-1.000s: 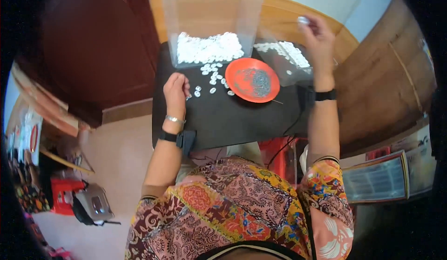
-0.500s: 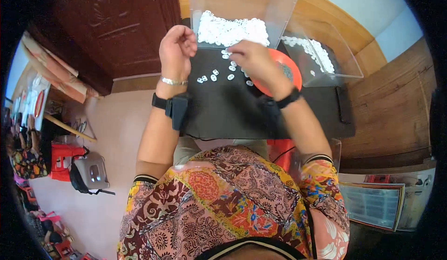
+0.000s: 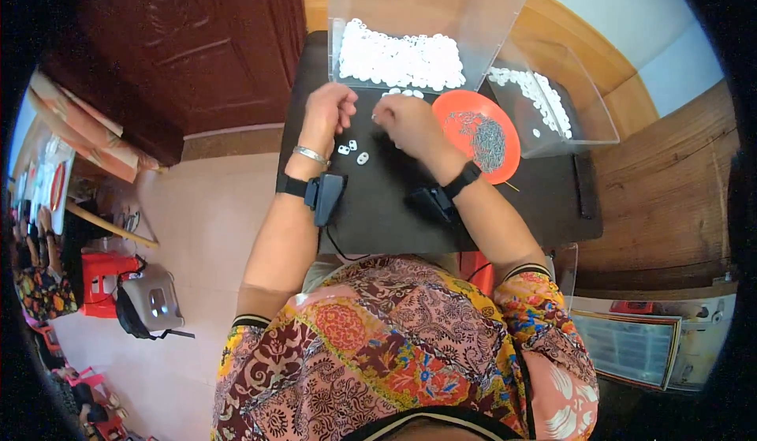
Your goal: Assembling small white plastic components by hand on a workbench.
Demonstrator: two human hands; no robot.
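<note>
Over the dark table (image 3: 378, 212), my left hand (image 3: 328, 116) is closed, its fingers curled toward the right hand; what they hold, if anything, is hidden. My right hand (image 3: 414, 128) faces it a short gap away, fingertips pinched together, and whatever is in the pinch is too small to make out. Just below the left hand lie a few small white two-holed oval pieces (image 3: 363, 158). More white pieces (image 3: 406, 93) lie beyond the right hand. To its right sits an orange-red plate (image 3: 509, 121) with a heap of small grey metal parts (image 3: 489, 145).
A clear bin (image 3: 426, 3) at the table's back holds a white pile of such pieces (image 3: 402, 58). Another clear box (image 3: 595, 129) at the back right holds more. A dark bar-shaped object (image 3: 583, 188) lies near the right edge. A person (image 3: 43, 263) is at the far left.
Both hands have come nearer to me and closer together. My right hand has moved left, off the plate, so its metal parts now show. The view has shifted slightly.
</note>
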